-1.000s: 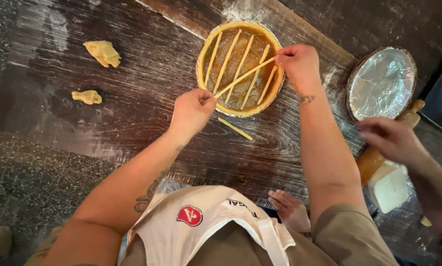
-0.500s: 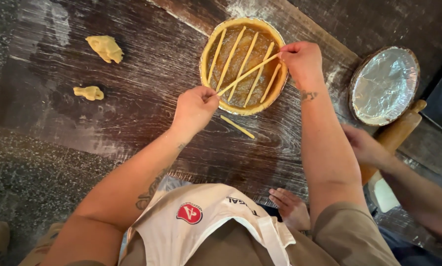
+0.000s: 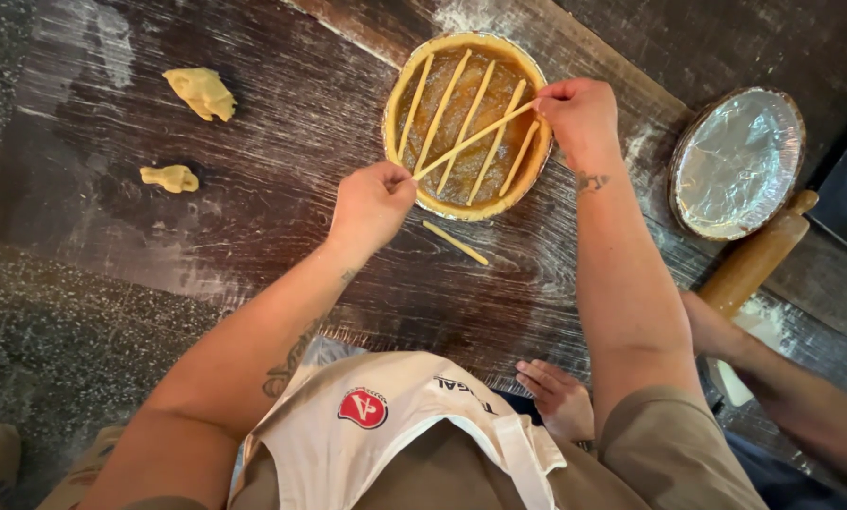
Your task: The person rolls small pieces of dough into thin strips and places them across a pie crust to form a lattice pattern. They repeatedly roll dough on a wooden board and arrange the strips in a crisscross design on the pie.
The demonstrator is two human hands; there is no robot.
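A: Your left hand point(image 3: 372, 203) pinches which end of the strip point(image 3: 475, 140)?

B: The lower-left end; your right hand point(image 3: 579, 113) pinches the upper-right end. The strip lies diagonal over the pie point(image 3: 468, 123), crossing five laid strips.

Foil pan point(image 3: 737, 162), rolling pin point(image 3: 756, 257), 2 dough scraps point(image 3: 201, 93)

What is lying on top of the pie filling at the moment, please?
Five dough strips lie lengthwise on the brown filling of the pie. A sixth strip crosses them, held at its ends by the left hand and right hand. The fingers hide the strip's ends.
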